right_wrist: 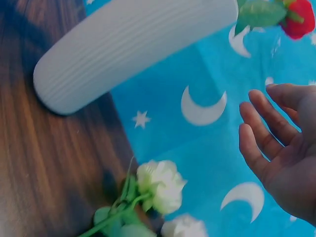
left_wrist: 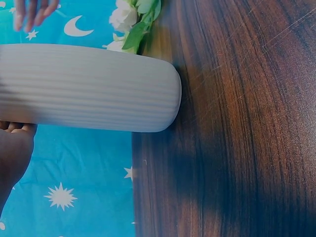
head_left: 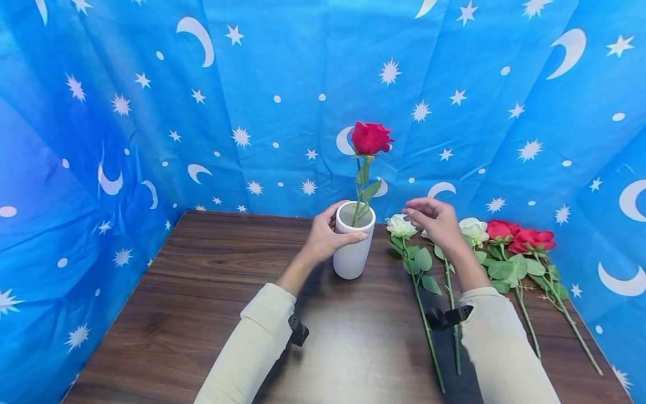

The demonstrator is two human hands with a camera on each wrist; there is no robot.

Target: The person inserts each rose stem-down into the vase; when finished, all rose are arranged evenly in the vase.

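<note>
A white ribbed vase [head_left: 351,255] stands upright on the wooden table, a single red rose [head_left: 372,138] rising from its mouth. My left hand [head_left: 327,235] grips the vase near the rim, thumb across the front and fingers round the far side. In the left wrist view the ribbed wall of the vase [left_wrist: 94,89] fills much of the picture. Apart from the vase, to its right, my right hand [head_left: 436,224] is raised with relaxed fingers and holds nothing. Below it lies a white rose [head_left: 401,226]; in the right wrist view that hand [right_wrist: 284,140] shows its loosely bent fingers.
To the right on the table [head_left: 202,280] lie more long-stemmed flowers: another white rose [head_left: 474,230] and red roses [head_left: 532,241], heads toward the back edge. A blue cloth [head_left: 282,56] with moons and stars hangs behind the table and along its sides.
</note>
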